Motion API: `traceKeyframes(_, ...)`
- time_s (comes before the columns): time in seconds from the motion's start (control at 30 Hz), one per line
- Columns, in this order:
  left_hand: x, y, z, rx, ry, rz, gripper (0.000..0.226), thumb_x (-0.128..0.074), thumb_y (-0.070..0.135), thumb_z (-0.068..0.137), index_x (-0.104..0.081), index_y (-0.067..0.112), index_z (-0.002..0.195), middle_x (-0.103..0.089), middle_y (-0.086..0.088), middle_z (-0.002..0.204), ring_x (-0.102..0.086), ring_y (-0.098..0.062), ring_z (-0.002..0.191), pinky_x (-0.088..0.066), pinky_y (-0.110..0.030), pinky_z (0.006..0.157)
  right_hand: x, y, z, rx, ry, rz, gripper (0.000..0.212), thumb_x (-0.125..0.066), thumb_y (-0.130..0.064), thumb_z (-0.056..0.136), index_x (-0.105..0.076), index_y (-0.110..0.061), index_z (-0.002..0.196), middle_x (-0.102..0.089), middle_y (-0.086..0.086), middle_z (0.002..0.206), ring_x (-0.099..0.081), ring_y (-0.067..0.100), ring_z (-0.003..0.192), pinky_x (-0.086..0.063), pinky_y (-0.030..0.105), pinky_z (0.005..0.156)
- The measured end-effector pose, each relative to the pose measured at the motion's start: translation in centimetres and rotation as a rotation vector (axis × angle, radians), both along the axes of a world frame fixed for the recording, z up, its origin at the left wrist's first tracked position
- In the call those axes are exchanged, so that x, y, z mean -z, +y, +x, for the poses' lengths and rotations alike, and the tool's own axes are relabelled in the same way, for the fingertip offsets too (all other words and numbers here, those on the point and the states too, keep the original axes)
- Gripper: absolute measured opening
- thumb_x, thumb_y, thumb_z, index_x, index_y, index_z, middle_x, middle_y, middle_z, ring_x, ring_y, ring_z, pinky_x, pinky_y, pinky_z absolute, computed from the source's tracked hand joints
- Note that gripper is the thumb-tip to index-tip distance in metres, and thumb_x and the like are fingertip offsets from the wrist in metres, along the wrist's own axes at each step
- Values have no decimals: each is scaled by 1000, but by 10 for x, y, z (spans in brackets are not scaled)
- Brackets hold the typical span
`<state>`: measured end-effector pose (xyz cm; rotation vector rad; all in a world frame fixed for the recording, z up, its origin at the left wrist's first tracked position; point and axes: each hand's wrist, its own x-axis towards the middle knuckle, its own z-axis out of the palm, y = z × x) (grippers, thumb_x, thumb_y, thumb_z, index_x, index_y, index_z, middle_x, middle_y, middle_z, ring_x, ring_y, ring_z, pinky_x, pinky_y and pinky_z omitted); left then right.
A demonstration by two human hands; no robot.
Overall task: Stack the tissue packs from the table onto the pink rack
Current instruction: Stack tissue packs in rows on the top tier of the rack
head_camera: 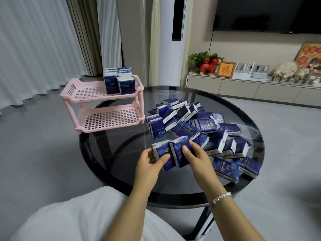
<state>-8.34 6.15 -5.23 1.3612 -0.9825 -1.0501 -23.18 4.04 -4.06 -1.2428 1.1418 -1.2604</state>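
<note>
my left grip clamped on upright tissue packs | my right grip clamped on neighbouring packs, both bundles touching over the glass counter | loose pile mid-counter | pink rack far-left edge, top tier holding two rows

I see a grey floor, white curtains at left, and a beige wall carrying a dark TV. A low cabinet at right holds a plant, a red toy and a framed picture. The round dark glass surface reflects the room light.
</note>
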Motion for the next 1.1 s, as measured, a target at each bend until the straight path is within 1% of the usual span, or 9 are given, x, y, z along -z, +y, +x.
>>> traceKeyframes(0.13, -3, 1, 0, 29, 4, -16, 34, -77, 23, 76, -59, 22, 105, -69, 6, 104, -66, -6, 94, -53, -22, 74, 3, -2, 11, -56, 1, -42, 22, -53, -19, 94, -60, -15, 115, -68, 4, 113, -62, 22, 108, -46, 47, 100)
traceKeyframes(0.4, -9, 3, 7, 94, -30, -3, 45, -79, 24, 73, -55, 18, 111, -66, 7, 102, -63, -2, 90, -47, -7, 56, 11, 0, 22, -185, 65, -60, 41, -53, -30, 93, -49, -28, 134, -62, -9, 125, -56, 8, 119, -41, 43, 106)
traceKeyframes(0.47, -10, 1, 14, 126, -25, -12, 46, -79, 21, 74, -56, 20, 114, -68, 4, 107, -65, -6, 94, -50, -10, 60, 11, -2, 20, -252, 31, -18, 44, -52, -33, 92, -47, -31, 136, -57, -8, 133, -51, 10, 126, -36, 43, 110)
traceKeyframes(0.63, -14, -3, 46, 332, -102, 44, 58, -80, 18, 74, -51, 34, 121, -65, 8, 120, -63, -9, 110, -52, -33, 93, 8, -12, 8, -493, 40, 83, 63, -62, -24, 86, -36, -41, 140, -44, -6, 144, -41, 13, 134, -33, 40, 112)
traceKeyframes(0.73, -16, 1, 60, 459, -244, 104, 74, -73, 12, 81, -34, 38, 138, -54, 15, 134, -53, -5, 122, -41, -34, 107, 4, -17, 8, -586, 127, 83, 76, -61, -2, 87, -24, -33, 146, -40, -10, 142, -41, 7, 129, -44, 23, 100)
traceKeyframes(0.8, -18, 6, 62, 498, -410, 160, 92, -70, 21, 84, -7, 39, 149, -35, 23, 141, -39, -3, 132, -29, -26, 111, 2, -19, 11, -613, 236, 44, 77, -61, 3, 85, -24, -28, 145, -40, -9, 142, -41, 4, 128, -45, 15, 94)
traceKeyframes(0.9, -22, 11, 58, 498, -568, 230, 103, -62, 31, 90, 25, 33, 145, -12, 19, 151, -18, -7, 141, -19, -21, 107, 0, -25, 9, -631, 365, -5, 73, -70, -5, 81, -34, -35, 137, -50, -14, 135, -48, 4, 123, -45, 20, 92)
traceKeyframes(0.97, -20, 10, 56, 517, -632, 253, 107, -60, 35, 90, 35, 30, 140, 4, 12, 158, -10, -10, 145, -16, -25, 112, -3, -28, 6, -632, 433, -16, 74, -74, -14, 77, -37, -35, 138, -52, -15, 132, -48, 7, 122, -44, 25, 95)
traceKeyframes(1.1, -19, 7, 56, 549, -725, 287, 112, -59, 41, 89, 43, 29, 134, 10, 7, 160, -5, -17, 148, -14, -38, 120, -8, -34, 8, -606, 507, -42, 70, -78, -21, 74, -42, -35, 133, -54, -17, 129, -53, 14, 117, -45, 35, 99)
